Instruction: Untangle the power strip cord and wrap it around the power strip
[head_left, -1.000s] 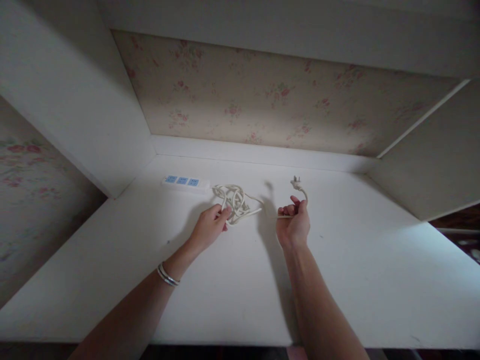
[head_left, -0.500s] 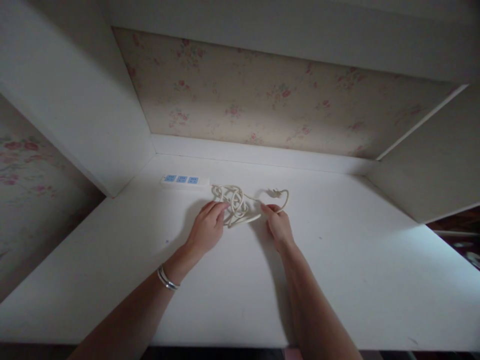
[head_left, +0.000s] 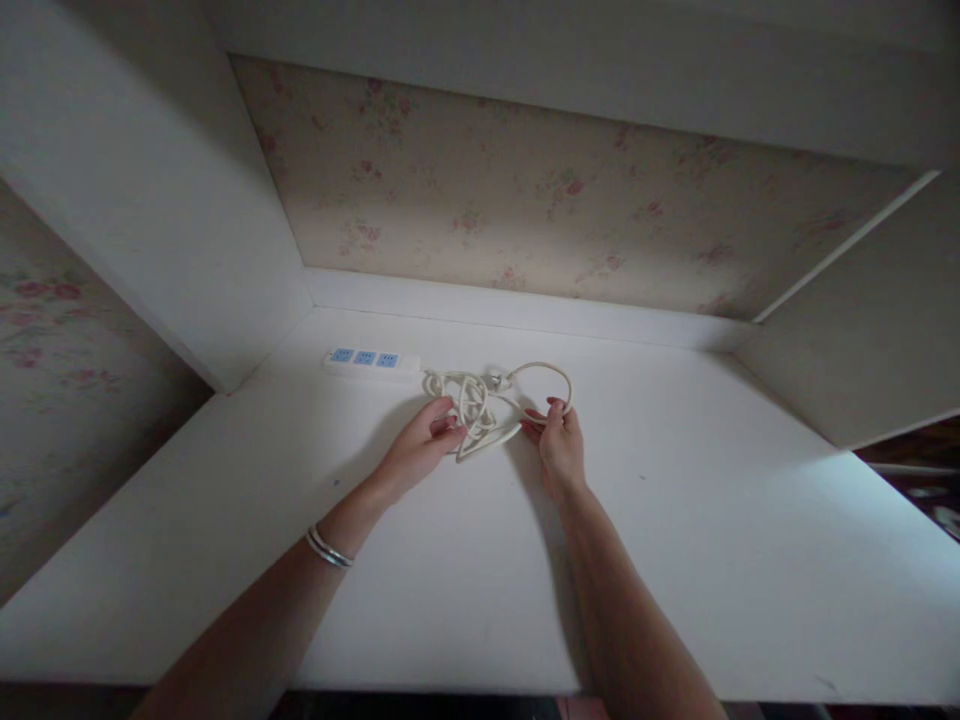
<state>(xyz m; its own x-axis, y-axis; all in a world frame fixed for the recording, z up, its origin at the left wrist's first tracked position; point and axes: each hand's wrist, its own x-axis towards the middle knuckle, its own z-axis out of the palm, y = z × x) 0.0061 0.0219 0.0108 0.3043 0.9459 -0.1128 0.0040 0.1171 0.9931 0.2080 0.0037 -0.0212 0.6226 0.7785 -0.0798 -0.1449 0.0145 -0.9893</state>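
A white power strip (head_left: 373, 365) with three blue socket blocks lies at the back left of the white surface. From its right end runs a cream power cord (head_left: 472, 378), heaped in loose, tangled loops. My left hand (head_left: 422, 440) is at the left edge of this heap, thumb and fingers parted around a gap; whether it touches the cord is hard to tell. My right hand (head_left: 559, 445) pinches the cord to the right of the heap. Beyond its fingers the cord arcs up and back left to the plug (head_left: 496, 379), which sits beside the tangled loops.
The white tabletop (head_left: 675, 560) is bounded by a low back ledge (head_left: 525, 308) under floral wallpaper (head_left: 465, 180). White panels stand at the left (head_left: 210, 200) and right (head_left: 847, 320). Dark items show past the right edge.
The plug end has swung left from beyond my right hand to beside the tangle, its cord now a wider arc. My left hand's fingers have spread apart.
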